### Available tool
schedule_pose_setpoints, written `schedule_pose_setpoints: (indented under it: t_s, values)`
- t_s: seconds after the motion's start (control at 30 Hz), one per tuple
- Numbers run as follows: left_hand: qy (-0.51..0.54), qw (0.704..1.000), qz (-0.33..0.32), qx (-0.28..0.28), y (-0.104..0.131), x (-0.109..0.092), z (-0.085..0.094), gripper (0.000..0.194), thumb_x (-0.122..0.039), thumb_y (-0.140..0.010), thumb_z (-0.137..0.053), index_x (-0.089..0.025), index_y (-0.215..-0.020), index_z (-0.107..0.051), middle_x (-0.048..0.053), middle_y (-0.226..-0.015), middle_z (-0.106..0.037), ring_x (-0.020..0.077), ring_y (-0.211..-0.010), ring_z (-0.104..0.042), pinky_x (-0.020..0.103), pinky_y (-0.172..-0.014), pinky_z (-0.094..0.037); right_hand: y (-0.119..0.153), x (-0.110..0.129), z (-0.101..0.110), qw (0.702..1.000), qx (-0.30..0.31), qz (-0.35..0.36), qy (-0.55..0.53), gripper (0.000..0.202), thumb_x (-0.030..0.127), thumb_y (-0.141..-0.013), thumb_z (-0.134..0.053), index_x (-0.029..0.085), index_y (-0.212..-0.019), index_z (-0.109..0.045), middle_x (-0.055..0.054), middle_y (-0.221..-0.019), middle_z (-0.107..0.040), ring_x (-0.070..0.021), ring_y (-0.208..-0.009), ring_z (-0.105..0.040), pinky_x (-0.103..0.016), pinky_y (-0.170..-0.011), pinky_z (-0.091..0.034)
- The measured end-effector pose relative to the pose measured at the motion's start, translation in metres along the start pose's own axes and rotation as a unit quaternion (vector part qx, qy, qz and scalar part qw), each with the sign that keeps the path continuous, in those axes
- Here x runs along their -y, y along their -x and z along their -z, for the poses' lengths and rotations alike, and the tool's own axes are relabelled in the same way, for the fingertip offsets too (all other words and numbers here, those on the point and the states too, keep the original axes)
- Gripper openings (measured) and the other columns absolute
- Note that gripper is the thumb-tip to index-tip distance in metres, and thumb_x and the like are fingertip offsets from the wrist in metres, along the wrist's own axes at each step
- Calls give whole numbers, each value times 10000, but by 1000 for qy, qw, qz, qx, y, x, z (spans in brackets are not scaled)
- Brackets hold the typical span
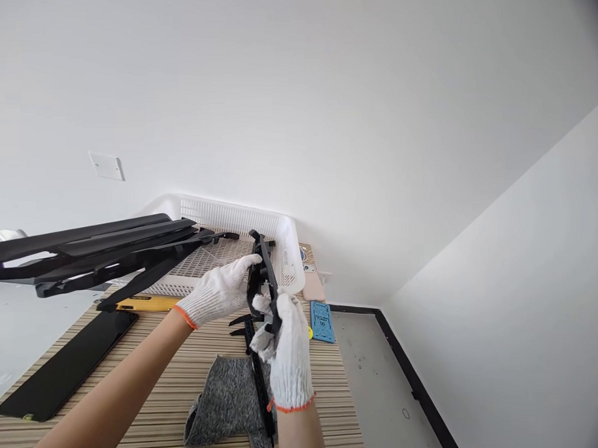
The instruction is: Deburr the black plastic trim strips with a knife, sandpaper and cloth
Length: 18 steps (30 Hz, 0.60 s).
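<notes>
Both of my hands wear white knit gloves with orange cuffs. Between them, raised above the table in front of the basket, is a black moulded plastic part (268,265). My left hand (219,292) grips its left side, the thumb pressed near the upper end. Around the lower end my right hand (289,344) has its fingers closed. Below the hands, a black caliper (260,383) lies partly on a grey cloth (227,398), its middle close to the right hand.
A white plastic basket (292,253) stands against the wall, with long black plastic parts (126,241) jutting out over its left side. On the striped table (170,389) lie a black flat panel (68,363), a yellow tool (146,303), a pink phone (314,286) and a blue card (322,321).
</notes>
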<state>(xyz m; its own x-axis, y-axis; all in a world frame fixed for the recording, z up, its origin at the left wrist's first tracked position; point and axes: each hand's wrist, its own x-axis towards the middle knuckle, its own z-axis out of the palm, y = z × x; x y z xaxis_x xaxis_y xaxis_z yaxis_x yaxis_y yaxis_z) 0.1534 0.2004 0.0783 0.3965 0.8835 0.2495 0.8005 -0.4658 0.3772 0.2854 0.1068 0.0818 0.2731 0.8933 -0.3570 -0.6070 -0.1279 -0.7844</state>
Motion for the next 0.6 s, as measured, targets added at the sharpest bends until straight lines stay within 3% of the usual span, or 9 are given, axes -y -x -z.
schedule_pose_setpoints:
  t_s: [0.1, 0.2, 0.27, 0.37, 0.47, 0.53, 0.6]
  values:
    - [-6, 1000, -26, -6, 0, 2, -1, 592, -312, -917, -531, -217, -1499, -475, 128, -1520, -634, 328, -1272, -695, 447, -955, -598, 10, 1, 8, 992, 40, 65, 103, 478, 527, -757, -772, 241, -1130, -687, -29, -911, -785, -137, -528, -659, -218, -389, -447]
    - [-7, 999, -48, -21, -1, 4, -4, 562, -303, -933, -513, -224, -1489, -496, 114, -1527, -632, 310, -1291, -688, 420, -968, -608, 19, 9, 24, 967, 35, 156, 201, 385, 476, -773, -794, 297, -1112, -761, -43, -1044, -792, -196, -730, -715, -265, -490, -524]
    - [-2, 997, -63, -33, -2, 5, -4, 540, -299, -938, -525, -230, -1473, -514, 115, -1519, -637, 303, -1304, -680, 412, -995, -605, 22, 18, 35, 956, 28, 181, 228, 348, 476, -789, -794, 328, -1104, -778, -35, -1057, -789, -211, -761, -702, -289, -522, -532]
    - [-8, 997, -59, -54, 0, 7, -1, 530, -257, -928, -534, -217, -1456, -536, 147, -1556, -593, 324, -1381, -619, 455, -1090, -556, 19, 29, 48, 955, -16, 180, 234, 360, 555, -823, -759, 287, -1064, -776, -18, -810, -746, -178, -606, -624, -285, -493, -493]
    - [-15, 998, -26, -58, 14, 10, 4, 685, -203, -836, -563, -232, -1516, -489, 146, -1683, -427, 388, -1472, -512, 485, -1088, -556, 15, 26, 57, 962, -54, 160, 213, 432, 639, -793, -763, 225, -915, -752, 15, -603, -630, -141, -504, -543, -257, -456, -458]
    - [29, 998, -7, -64, 33, 10, 2, 759, -229, -835, -545, -252, -1579, -398, 122, -1728, -340, 396, -1497, -475, 459, -1051, -585, 16, 13, 61, 973, -47, 129, 187, 452, 631, -736, -810, 205, -873, -744, 9, -598, -634, -145, -525, -575, -253, -476, -486]
    - [93, 985, 32, -140, 59, 7, -8, 770, -327, -850, -551, -266, -1588, -342, 120, -1653, -451, 399, -1508, -455, 516, -1128, -538, 20, -5, 67, 980, -23, 93, 175, 428, 575, -712, -835, 197, -898, -759, -13, -653, -684, -173, -590, -644, -274, -535, -542]
